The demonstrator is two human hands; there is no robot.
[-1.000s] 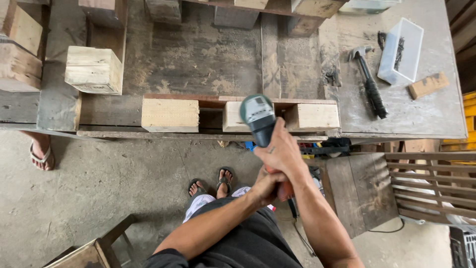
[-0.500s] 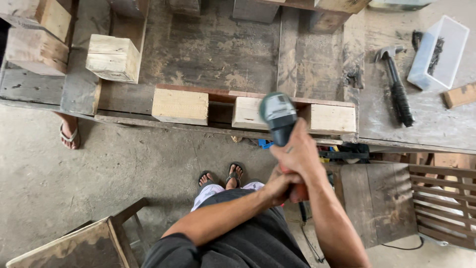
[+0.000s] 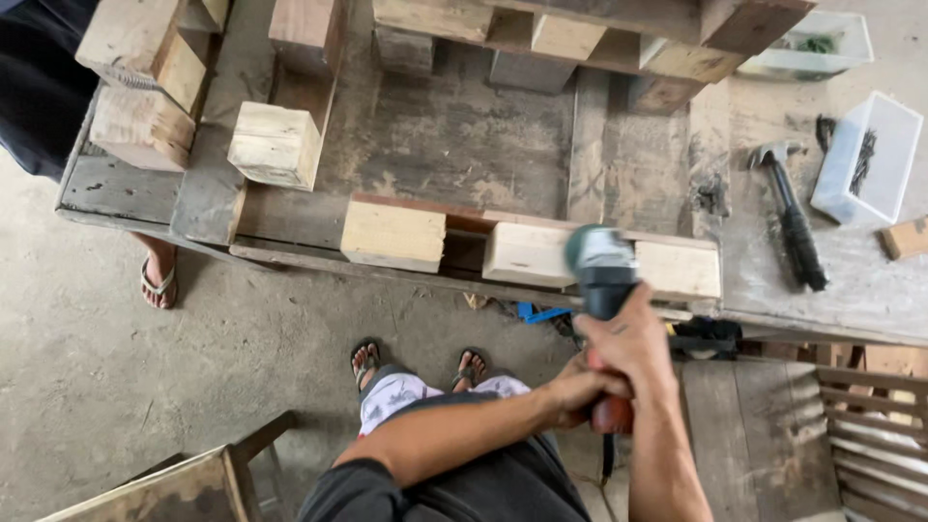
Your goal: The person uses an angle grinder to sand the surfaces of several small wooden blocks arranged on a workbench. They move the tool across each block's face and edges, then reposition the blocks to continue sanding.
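I hold a green-headed angle grinder [image 3: 601, 263] with both hands in front of a worn wooden workbench [image 3: 454, 145]. My right hand [image 3: 633, 343] wraps the grinder's body just behind the head. My left hand [image 3: 578, 389] grips the reddish rear end of the tool lower down. The grinder's head hangs at the bench's front edge, over the gap between two pale wood blocks [image 3: 527, 253] fixed under a reddish board. A third block [image 3: 393, 235] sits further left on the same edge.
A hammer [image 3: 791, 208] and a clear tray of nails [image 3: 863, 159] lie at the bench's right. More wood blocks [image 3: 275, 143] stand at the left and back. Another person's sandalled foot [image 3: 157, 275] is at the left. Wooden pallets [image 3: 773, 435] lie on the floor at the right.
The view has swung, so the bench and blocks sit more to the right and lower. Both hands keep their hold on the grinder, which stays near the bench's front edge.
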